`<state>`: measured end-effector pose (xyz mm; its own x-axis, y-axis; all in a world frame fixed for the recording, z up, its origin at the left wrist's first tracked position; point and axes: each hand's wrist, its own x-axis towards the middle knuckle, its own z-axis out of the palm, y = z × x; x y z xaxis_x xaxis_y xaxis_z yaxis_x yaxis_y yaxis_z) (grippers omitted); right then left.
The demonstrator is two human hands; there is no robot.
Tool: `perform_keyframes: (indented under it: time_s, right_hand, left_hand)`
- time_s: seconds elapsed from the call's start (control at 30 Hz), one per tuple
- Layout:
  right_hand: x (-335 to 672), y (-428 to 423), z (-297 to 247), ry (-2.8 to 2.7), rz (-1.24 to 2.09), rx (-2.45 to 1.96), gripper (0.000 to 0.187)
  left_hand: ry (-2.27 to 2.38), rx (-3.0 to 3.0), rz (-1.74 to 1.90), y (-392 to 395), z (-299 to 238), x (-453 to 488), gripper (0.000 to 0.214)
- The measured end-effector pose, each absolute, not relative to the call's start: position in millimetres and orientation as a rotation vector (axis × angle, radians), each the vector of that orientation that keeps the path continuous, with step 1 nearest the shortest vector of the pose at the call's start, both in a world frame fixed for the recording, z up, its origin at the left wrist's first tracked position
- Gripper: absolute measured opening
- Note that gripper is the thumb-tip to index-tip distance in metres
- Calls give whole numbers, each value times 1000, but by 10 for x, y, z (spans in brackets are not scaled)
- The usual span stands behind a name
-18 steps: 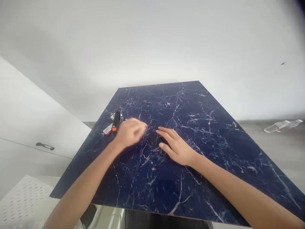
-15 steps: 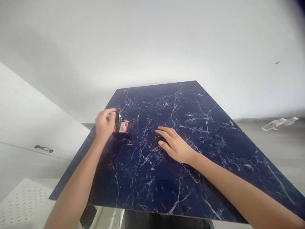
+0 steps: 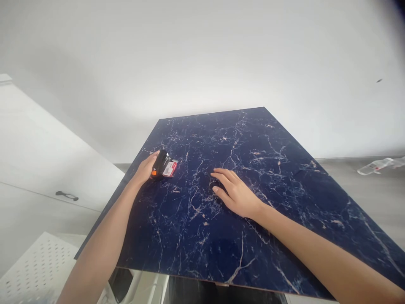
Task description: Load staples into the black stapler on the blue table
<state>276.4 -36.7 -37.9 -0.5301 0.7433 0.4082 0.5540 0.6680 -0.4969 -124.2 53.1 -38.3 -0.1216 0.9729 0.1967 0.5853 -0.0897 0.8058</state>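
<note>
My left hand [image 3: 145, 169] is closed on the left side of a glossy black object with an orange patch [image 3: 160, 164], near the left edge of the blue marble-patterned table [image 3: 196, 228]. Some of its fingers are hidden behind that object. A small red and white box [image 3: 170, 168] lies against the object's right side. My right hand [image 3: 236, 192] rests on the middle of the table, fingers stretched out and thumb apart. Under its fingers is a dark patch; whether it is a shadow or a thing I cannot tell.
A white cabinet with a dark handle [image 3: 67, 196] stands to the left. Below it is a white perforated panel [image 3: 38, 264]. A clear plastic bottle [image 3: 373, 166] lies on the floor at right. The white wall [image 3: 205, 55] rises behind the table.
My left hand has lowered from the top of the black object to its left side, and more of the object shows. My right hand has stayed in place; the view has shifted slightly.
</note>
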Motion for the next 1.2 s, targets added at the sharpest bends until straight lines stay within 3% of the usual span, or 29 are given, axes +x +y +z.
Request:
perform_keyframes:
  time_s: [0.13,0.37,0.5,0.57,0.7,0.87,1.0,1.13,1.2]
  right_hand:
    - [2762,-370,-381,-2288,404,-984,44]
    - [2761,-356,-347,-2232,449,-956,43]
    - [2780,-337,-310,-2248,543,-879,39]
    - [2783,-334,-297,-2287,567,-847,37]
    - [2768,-332,-294,-2296,572,-872,35]
    - [2746,-298,-343,-2252,609,-977,11]
    - [2762,-263,-366,-2229,632,-1024,10]
    - [2814,-233,-342,-2254,676,-1006,8]
    - [2836,-225,-324,-2268,694,-983,12]
  left_hand:
    - [1482,1695,1082,464,-347,-1022,76]
    - [1029,2147,631,55,-108,-241,50]
    - [834,2408,412,-181,-51,59,64]
    - [891,2470,421,-210,-55,56,65]
    - [975,2617,698,-169,-76,-52,43]
    - [872,2744,906,-166,-113,-41,25]
    - [824,2761,903,-191,-105,-26,27]
    - [724,2804,723,-205,-48,-28,47]
    - [718,2829,692,-213,-36,-15,47]
